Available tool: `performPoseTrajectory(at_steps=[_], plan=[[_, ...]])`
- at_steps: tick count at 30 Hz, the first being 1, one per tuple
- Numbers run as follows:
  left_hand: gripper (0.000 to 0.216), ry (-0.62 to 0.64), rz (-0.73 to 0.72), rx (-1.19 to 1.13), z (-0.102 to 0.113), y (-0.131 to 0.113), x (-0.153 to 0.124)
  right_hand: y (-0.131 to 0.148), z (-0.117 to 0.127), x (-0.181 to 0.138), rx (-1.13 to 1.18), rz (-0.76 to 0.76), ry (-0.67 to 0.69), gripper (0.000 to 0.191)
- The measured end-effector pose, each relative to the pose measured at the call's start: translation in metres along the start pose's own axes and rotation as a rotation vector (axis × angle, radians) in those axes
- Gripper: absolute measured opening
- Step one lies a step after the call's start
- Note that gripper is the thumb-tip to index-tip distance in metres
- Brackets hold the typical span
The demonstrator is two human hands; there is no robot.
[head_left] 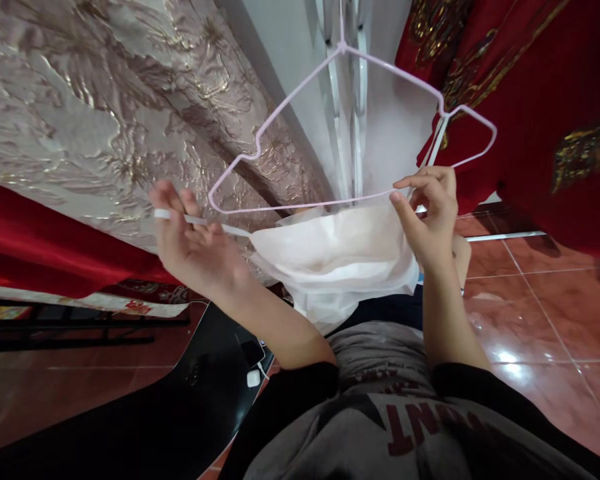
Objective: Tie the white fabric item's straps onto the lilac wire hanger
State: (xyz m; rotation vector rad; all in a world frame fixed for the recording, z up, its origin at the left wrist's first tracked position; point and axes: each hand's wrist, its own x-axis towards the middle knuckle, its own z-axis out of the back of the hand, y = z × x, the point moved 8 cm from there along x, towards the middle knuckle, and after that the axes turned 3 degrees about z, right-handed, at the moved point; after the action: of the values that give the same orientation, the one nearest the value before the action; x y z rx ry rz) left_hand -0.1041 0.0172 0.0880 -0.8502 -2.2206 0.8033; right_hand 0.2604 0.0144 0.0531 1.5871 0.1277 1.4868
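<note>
A pale pink wire hanger [300,90] hangs in front of me from its hook at the top. Under its bottom bar sags a white garment [337,257] with thin straps. My left hand [187,237] is closed round one white strap, pulling it out to the left. On the right, my right hand [430,210] pinches the other side of the garment up against the hanger's bottom bar, fingers curled.
A cream and gold embroidered cloth [105,107] hangs at the left, red and gold fabric [540,100] at the right. Behind the hanger stands a white metal rack [347,120]. Below are red floor tiles [545,300] and a black surface [180,407] with a white charger.
</note>
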Motion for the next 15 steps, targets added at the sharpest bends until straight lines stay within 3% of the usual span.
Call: performPoseTrajectory(at_steps=[2,4,7,9,12,14,15], plan=[[0.02,-0.071,-0.038,0.113,0.015,0.008,0.0,0.001,-0.001,-0.001,-0.011,0.028,0.005,0.021],[0.02,0.003,0.022,0.184,0.014,0.024,-0.004,0.003,-0.004,-0.002,-0.025,0.055,0.017,0.02],[0.023,0.173,0.135,0.131,-0.009,0.042,-0.022,0.007,-0.011,-0.008,-0.014,0.094,0.025,0.02],[0.021,0.216,0.182,0.048,-0.027,0.049,-0.035,0.007,-0.015,-0.012,0.026,0.115,0.002,0.02],[0.02,0.195,0.177,-0.025,-0.042,0.054,-0.044,-0.004,0.0,-0.021,0.142,0.101,-0.268,0.026],[0.023,0.191,0.166,-0.018,-0.044,0.058,-0.044,-0.023,0.015,-0.027,0.253,-0.012,-0.472,0.032],[0.025,0.201,0.166,-0.006,-0.044,0.06,-0.043,-0.033,0.018,-0.027,0.311,-0.108,-0.485,0.029]])
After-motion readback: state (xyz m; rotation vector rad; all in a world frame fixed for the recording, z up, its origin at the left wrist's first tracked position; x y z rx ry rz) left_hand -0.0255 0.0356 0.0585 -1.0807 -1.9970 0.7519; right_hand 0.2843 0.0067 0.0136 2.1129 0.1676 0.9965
